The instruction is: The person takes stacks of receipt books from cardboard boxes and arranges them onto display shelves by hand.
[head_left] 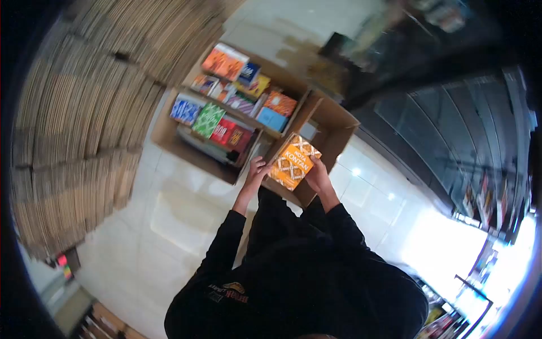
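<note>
An orange and white patterned receipt book [293, 161], printed "NOTA KONTAN", is held cover up over an open cardboard box [340, 120]. My right hand [319, 176] grips its right edge, with the thumb on the cover. At the book's left edge is my left hand [258, 171], its fingers curled and its thumb side against the book; the fingertips are partly unclear. Beneath the book, part of the box's inside is hidden.
Left of that box, a divided carton holds several colourful books, among them a green one [209, 119] and a light blue one [271, 119]. Tall stacks of flattened cardboard [84, 96] line the left side. Dark shelving [418, 130] stands at right, above a glossy tiled floor [164, 226].
</note>
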